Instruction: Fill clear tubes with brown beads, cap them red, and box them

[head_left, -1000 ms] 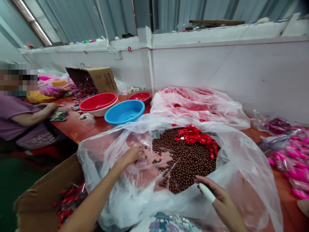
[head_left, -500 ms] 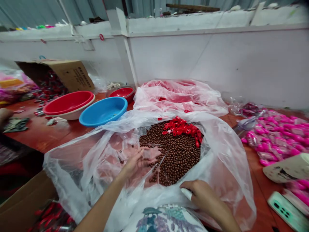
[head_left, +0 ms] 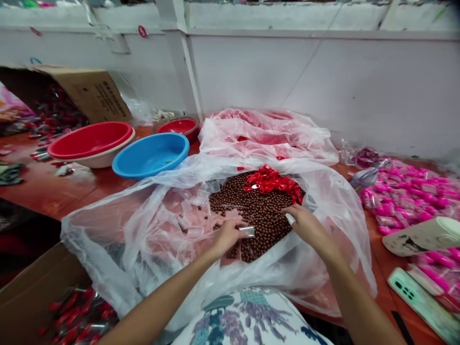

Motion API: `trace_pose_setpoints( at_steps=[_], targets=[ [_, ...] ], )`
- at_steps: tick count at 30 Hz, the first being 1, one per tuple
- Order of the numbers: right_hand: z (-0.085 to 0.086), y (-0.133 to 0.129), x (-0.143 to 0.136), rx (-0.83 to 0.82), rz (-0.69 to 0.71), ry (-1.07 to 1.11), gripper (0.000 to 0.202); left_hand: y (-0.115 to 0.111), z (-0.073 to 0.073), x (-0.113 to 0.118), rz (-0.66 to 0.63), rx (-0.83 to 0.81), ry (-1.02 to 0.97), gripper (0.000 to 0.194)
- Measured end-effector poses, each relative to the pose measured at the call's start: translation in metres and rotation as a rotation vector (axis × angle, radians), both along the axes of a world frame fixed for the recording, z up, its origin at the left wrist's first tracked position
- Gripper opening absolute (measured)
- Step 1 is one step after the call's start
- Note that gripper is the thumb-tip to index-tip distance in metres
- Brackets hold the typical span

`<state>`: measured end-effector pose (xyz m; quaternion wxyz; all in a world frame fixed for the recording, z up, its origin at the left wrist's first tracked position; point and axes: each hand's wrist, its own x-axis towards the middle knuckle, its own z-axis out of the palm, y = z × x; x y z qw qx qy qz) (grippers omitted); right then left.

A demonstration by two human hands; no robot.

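My left hand (head_left: 230, 235) pinches a small clear container (head_left: 247, 232) over the left part of the brown beads (head_left: 266, 220). At the right edge of the beads is my right hand (head_left: 305, 223), with a white covering on one finger; its fingertips are close together and whatever they may hold is too small to make out. Red caps (head_left: 273, 181) lie in a heap on the far side of the beads. More clear containers (head_left: 185, 220) are scattered to the left on the clear plastic sheet (head_left: 143, 230) that surrounds everything.
Blue basin (head_left: 151, 155) and red basin (head_left: 91, 140) stand at back left, near a cardboard box (head_left: 108, 98). A plastic-covered red pile (head_left: 266, 132) lies behind. Pink packets (head_left: 413, 191), a tumbler (head_left: 422, 235) and a phone (head_left: 424, 304) are right. An open carton (head_left: 43, 282) sits lower left.
My left hand has moved right and now holds a clear container. My right hand has moved forward from the near edge of the sheet to the beads. The camera view has tilted down.
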<state>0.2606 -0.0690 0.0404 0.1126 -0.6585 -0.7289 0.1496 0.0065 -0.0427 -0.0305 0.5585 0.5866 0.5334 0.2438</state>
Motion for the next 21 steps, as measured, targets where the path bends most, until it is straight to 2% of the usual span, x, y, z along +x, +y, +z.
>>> trace_pose_setpoints(
  at_steps=[3, 8, 12, 16, 21],
  targets=[
    [-0.011, 0.025, 0.015, -0.010, -0.078, -0.063, 0.056, 0.007, 0.006, 0.011, -0.090, 0.110, 0.154, 0.032],
    [-0.035, 0.055, 0.035, 0.003, -0.188, -0.094, 0.060, 0.020, 0.004, 0.033, -0.125, 0.079, 0.149, 0.034],
    [-0.047, 0.066, 0.039, 0.014, -0.233, -0.084, 0.061, 0.025, -0.009, 0.046, -0.100, 0.040, 0.073, 0.036],
    [-0.054, 0.069, 0.037, 0.044, -0.261, -0.027, 0.046, 0.024, -0.022, 0.054, -0.075, -0.074, -0.084, 0.039],
    [-0.060, 0.062, 0.035, 0.070, -0.234, 0.115, 0.033, 0.021, -0.023, 0.057, -0.035, -0.266, -0.296, 0.046]
  ],
)
